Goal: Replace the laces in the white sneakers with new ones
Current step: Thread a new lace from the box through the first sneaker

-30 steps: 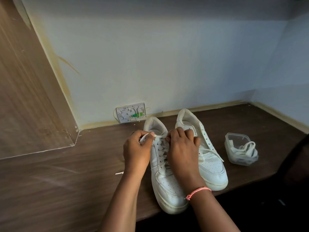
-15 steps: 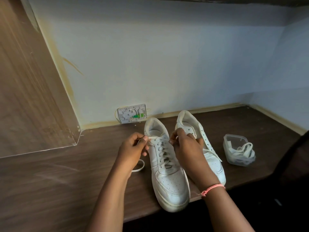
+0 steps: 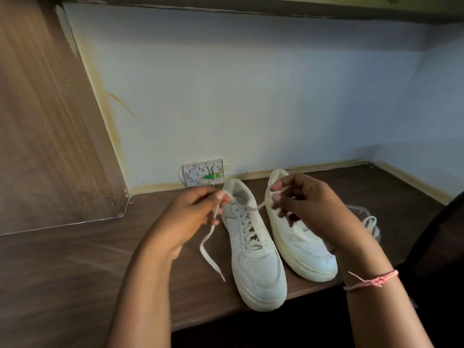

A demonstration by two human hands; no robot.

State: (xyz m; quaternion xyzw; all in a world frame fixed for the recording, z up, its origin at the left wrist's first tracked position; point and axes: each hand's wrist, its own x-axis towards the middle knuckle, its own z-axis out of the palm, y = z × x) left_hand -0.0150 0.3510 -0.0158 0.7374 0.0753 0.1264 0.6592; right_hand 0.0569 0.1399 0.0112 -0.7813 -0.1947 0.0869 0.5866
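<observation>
On the worktop [image 3: 75,259], head view: left hand [image 3: 187,222] and right hand [image 3: 308,204] each pinch an end of the lace [image 3: 247,208] above the left sneaker [image 3: 253,252]. Lace judged light, limp; best held near its tips.

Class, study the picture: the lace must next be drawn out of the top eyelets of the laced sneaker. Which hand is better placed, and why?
Probably the left hand. It pinches the lace right beside the laced sneaker, its loose end trailing onto the desk. The right hand grips the other end over the second sneaker.
</observation>
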